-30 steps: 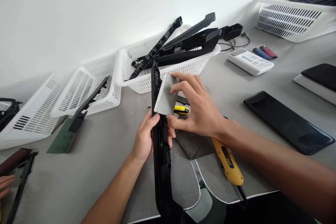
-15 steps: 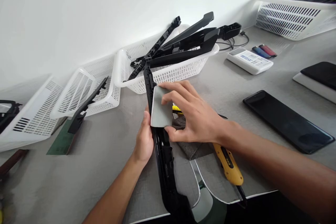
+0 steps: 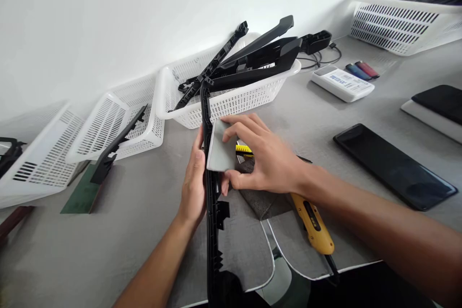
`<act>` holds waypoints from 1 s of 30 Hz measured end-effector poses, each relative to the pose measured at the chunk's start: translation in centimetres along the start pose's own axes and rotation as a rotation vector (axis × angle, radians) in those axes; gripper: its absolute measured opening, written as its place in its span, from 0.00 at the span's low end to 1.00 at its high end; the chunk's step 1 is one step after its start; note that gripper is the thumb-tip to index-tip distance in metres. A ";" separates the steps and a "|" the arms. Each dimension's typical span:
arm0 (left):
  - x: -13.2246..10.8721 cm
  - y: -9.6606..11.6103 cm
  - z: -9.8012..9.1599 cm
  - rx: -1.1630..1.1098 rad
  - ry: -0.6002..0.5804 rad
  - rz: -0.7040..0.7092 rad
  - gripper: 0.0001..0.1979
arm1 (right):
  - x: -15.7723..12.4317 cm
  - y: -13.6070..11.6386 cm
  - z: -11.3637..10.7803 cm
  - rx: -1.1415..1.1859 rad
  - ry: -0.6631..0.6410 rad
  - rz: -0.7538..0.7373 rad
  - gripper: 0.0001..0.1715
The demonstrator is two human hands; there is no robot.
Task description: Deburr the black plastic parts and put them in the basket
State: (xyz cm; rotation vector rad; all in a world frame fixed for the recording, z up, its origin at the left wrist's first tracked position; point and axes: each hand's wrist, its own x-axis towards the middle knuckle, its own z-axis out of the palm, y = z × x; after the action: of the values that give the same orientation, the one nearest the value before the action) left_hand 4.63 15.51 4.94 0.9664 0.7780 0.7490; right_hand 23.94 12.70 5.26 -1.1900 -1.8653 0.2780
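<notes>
My left hand (image 3: 194, 184) is wrapped round a long black plastic trim piece (image 3: 212, 231), which stretches from the front table edge up to the basket rim. My right hand (image 3: 258, 154) pinches a flat grey sanding pad (image 3: 221, 147) between thumb and fingers. One edge of the pad lies against the trim piece, just beside my left hand. Under my right hand is a dark cloth (image 3: 265, 202), with a yellow-and-black item (image 3: 244, 149) partly hidden behind the fingers. A yellow corded tool (image 3: 313, 226) lies below my right forearm.
A white basket (image 3: 249, 101) holds several black trim pieces that jut over its rim. Other white baskets (image 3: 119, 120) stand to the left and far right. A black phone (image 3: 395, 166), a white device (image 3: 342, 84) and two lighters (image 3: 363, 70) lie on the right. A green board (image 3: 80, 192) lies left.
The trim piece has rolled in my left hand, so its narrow edge and clips now show, and its near end has swung left. The sanding pad has tilted slightly with it.
</notes>
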 end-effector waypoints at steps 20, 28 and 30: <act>0.3 -0.3 0.0 0.028 -0.116 -0.035 0.30 | -0.3 0.8 0.9 0.076 0.124 0.020 0.31; 0.0 -0.8 0.5 0.085 -0.129 -0.062 0.31 | -0.1 1.3 0.6 0.017 0.191 0.104 0.32; -0.1 -0.8 0.5 0.094 -0.158 -0.087 0.32 | -0.2 1.2 0.5 0.022 0.199 0.083 0.33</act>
State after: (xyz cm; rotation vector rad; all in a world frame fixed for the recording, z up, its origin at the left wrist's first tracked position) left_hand 5.17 14.93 4.39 1.0560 0.7171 0.5574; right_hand 24.34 13.33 4.16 -1.2351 -1.6403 0.2174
